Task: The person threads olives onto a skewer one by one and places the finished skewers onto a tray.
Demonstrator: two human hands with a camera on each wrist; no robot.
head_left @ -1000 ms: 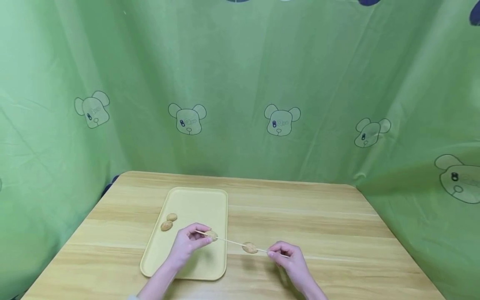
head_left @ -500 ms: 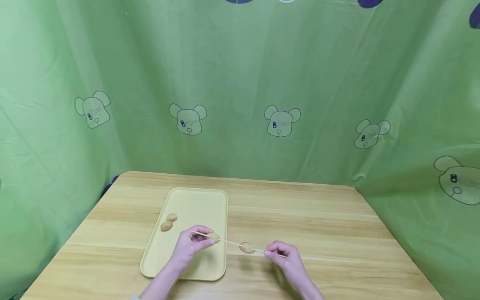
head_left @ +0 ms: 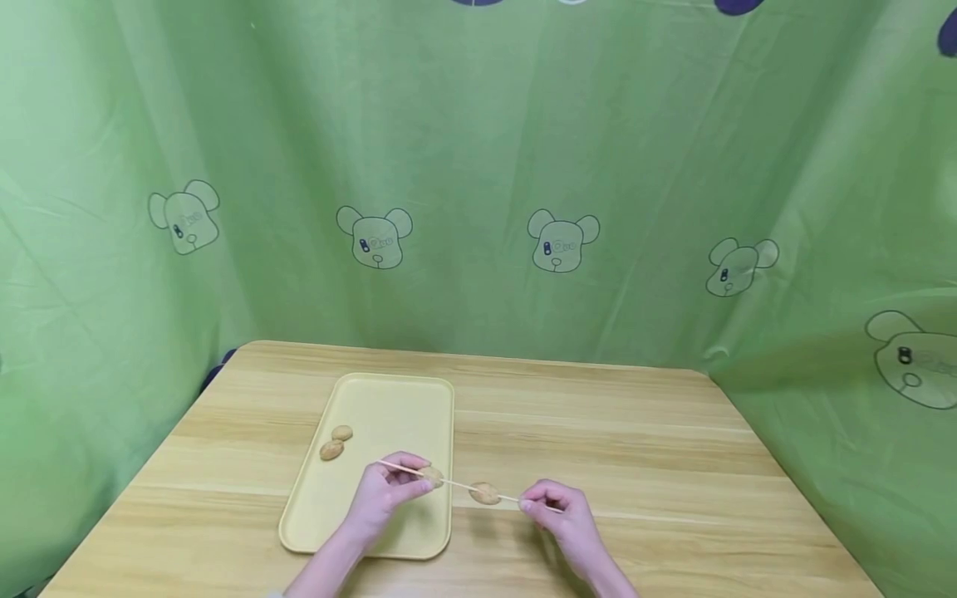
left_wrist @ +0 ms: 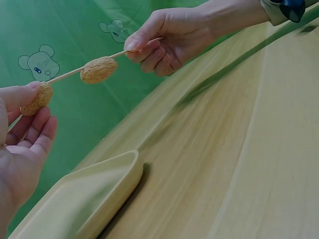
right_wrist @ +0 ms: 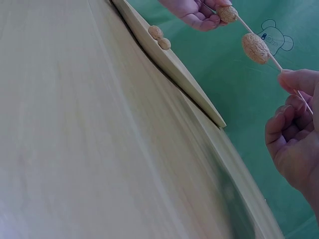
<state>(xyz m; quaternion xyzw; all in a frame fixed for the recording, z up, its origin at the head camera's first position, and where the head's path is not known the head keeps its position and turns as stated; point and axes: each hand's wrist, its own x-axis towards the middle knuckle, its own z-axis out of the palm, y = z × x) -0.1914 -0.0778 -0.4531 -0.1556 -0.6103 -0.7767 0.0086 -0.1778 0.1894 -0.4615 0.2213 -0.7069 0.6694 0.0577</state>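
A thin wooden skewer [head_left: 458, 484] slants between my hands above the tray's right edge. My left hand [head_left: 377, 490] pinches a brown, wrinkled oval food ball [left_wrist: 37, 99] between thumb and fingers. The skewer runs through this ball, and its tip pokes out past it in the head view. A second wrinkled food ball [head_left: 484, 493] is threaded midway along the skewer, apart from the first. My right hand [head_left: 564, 519] pinches the skewer near its other end between thumb and forefinger, clear of the second ball. In the right wrist view, the skewer's tail shows behind the right thumb [right_wrist: 299, 79].
A pale yellow rectangular tray [head_left: 396, 407] lies on the wooden table [head_left: 635, 440], left of centre. Two more brown food balls [head_left: 332, 449] touch each other near its left rim. A green curtain [head_left: 463, 124] with bear-head prints surrounds the table's back and sides.
The right hand has moved left with the skewer and the second ball. The left hand has shifted slightly right with its ball. More skewer sticks out past that ball, and the balls are closer together.
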